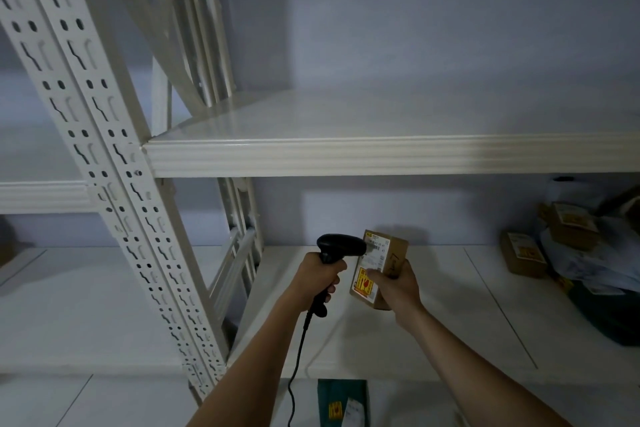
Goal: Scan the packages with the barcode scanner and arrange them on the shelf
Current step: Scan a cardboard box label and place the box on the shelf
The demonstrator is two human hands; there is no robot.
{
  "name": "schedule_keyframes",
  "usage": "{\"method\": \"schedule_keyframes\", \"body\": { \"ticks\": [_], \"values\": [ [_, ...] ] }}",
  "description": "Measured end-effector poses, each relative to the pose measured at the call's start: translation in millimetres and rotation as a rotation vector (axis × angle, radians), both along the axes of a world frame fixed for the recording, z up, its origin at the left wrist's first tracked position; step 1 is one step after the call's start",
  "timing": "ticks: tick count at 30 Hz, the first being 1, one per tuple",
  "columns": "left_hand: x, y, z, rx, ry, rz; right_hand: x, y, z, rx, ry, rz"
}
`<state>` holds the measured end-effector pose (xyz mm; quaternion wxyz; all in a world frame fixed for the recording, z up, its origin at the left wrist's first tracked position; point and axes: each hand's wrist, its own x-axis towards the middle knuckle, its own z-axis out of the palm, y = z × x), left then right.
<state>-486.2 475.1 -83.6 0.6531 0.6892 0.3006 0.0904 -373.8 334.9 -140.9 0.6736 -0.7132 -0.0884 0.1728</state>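
My left hand (317, 279) grips the handle of a black barcode scanner (341, 245), whose head points right at a small brown cardboard package (381, 260). My right hand (398, 288) holds that package upright from its right side, label facing the scanner; a white label and a yellow-red sticker show on it. The scanner's black cable (298, 357) hangs down past my left forearm. Both hands hover over the lower white shelf (450, 322). The upper white shelf (346, 125) carries nothing in view.
A pile of brown boxes (523, 253) and mailer bags (602, 288) lies at the right end of the lower shelf. A dark green package (343, 402) sits below the shelf edge. A perforated white upright post (114, 184) stands at the left.
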Motion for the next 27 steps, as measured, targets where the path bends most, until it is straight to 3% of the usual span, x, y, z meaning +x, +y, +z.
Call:
{"method": "schedule_keyframes", "body": {
  "ticks": [8, 13, 17, 22, 27],
  "values": [
    [5.4, 3.1, -11.3, -0.032, -0.004, 0.022, 4.0, -3.4, -6.9, 0.006, 0.042, -0.009],
    [0.2, 13.9, -39.7, -0.164, 0.019, 0.045, 9.3, -9.3, -12.4, 0.042, 0.255, 0.041],
    [-11.2, 22.5, -87.4, -0.322, 0.044, 0.267, 12.7, -19.0, -15.0, 0.015, 0.369, 0.028],
    [-16.8, 33.9, -132.2, -0.198, 0.216, 0.486, 14.6, -30.7, -18.9, -0.001, 0.453, 0.018],
    [-12.6, 40.1, -146.1, -0.097, 0.264, 0.429, 12.7, -33.3, -19.9, 0.051, 0.512, 0.049]
  ]
}}
